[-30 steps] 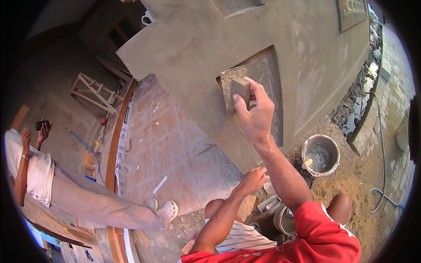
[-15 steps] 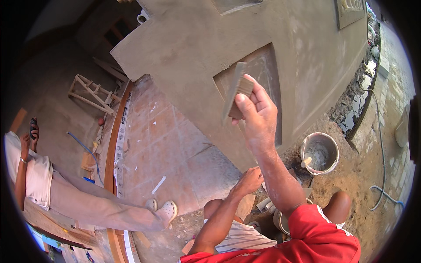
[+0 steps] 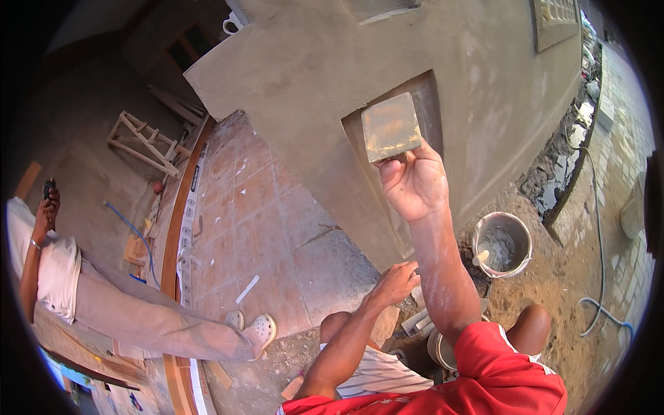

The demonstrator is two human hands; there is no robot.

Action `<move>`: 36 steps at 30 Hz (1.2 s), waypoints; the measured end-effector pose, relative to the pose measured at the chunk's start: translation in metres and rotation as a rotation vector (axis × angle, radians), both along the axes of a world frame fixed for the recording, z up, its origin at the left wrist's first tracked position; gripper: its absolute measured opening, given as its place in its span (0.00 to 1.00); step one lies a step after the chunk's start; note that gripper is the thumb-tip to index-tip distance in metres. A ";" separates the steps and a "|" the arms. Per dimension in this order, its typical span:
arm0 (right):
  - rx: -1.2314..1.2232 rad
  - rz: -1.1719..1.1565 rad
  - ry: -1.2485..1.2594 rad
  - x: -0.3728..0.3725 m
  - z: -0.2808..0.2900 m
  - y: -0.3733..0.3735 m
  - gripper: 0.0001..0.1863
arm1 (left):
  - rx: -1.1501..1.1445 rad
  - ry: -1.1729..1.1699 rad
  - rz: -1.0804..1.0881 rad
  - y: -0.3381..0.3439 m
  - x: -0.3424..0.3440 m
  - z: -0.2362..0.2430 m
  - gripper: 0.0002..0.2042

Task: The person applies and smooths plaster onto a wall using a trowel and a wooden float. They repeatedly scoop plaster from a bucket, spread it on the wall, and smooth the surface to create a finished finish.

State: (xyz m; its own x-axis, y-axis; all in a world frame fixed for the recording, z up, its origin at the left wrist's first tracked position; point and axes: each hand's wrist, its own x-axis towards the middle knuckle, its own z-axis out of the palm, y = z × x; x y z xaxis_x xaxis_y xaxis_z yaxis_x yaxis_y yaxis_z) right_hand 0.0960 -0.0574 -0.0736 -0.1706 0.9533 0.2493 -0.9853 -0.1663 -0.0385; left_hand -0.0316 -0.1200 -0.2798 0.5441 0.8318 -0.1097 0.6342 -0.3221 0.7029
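My right hand [image 3: 418,181] is raised in front of the plastered wall [image 3: 304,83], closed on a small square plastering float [image 3: 391,127]. Its flat face, grey with yellowish streaks, shows fully, and the handle behind is hidden by face and fingers. Behind the float lies a recessed panel [image 3: 430,104] in the wall. My left hand [image 3: 395,282] is low, near the wall's bottom corner, its fingers bent and close together. Whatever they may hold is hidden. A bucket [image 3: 503,243] of grey wet mix with a pale handle sticking out stands right of my right forearm.
Another person's legs [image 3: 173,318] stretch across at the left, beside the tiled floor [image 3: 256,207]. A second bucket [image 3: 443,349] stands by my knees, near wood scraps [image 3: 417,321]. A hose [image 3: 600,228] runs along the right ground. A wooden trestle [image 3: 145,144] stands farther back.
My right hand has turned the float from edge-on to show its square face, and its wrist has rotated. My left hand stays nearly in place.
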 end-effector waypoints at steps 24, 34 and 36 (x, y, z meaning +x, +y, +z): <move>0.144 -0.289 -0.217 0.023 -0.003 -0.009 0.15 | -0.022 0.027 -0.010 -0.003 0.006 0.019 0.18; 0.108 -1.209 -1.221 -0.048 0.005 -0.004 0.21 | -0.077 -0.186 -0.040 -0.011 0.000 0.029 0.21; 0.092 -1.238 -1.234 -0.050 0.011 0.001 0.21 | -0.091 -0.252 -0.013 -0.012 -0.004 0.021 0.23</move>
